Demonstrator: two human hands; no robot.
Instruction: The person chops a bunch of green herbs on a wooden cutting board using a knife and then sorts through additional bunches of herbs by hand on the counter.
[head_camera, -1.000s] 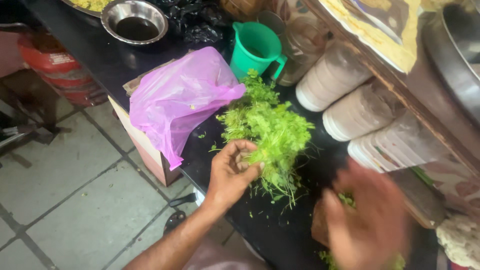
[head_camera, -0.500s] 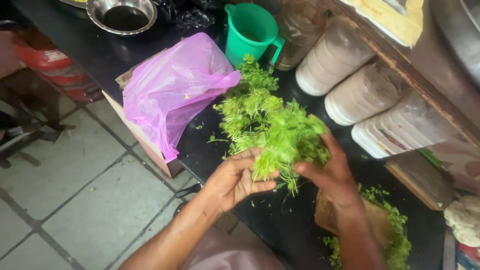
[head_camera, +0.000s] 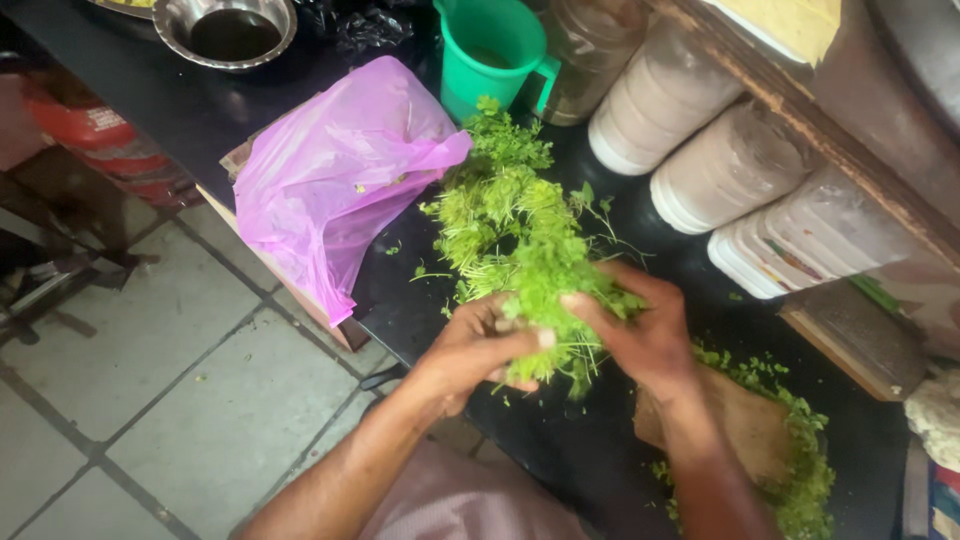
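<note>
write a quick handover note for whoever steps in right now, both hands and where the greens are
Left hand: closed around the near end of the bunch of leafy greens, thumb on top.
Right hand: gripping the same bunch from the other side, fingers curled over the leaves.
The bunch lies on the dark counter, its far end toward the green jug; the pink plastic bag sits to its left.
Done: loose chopped greens lie around the wooden board by the right forearm.
Left: the bunch in hand is whole, uncut.
</note>
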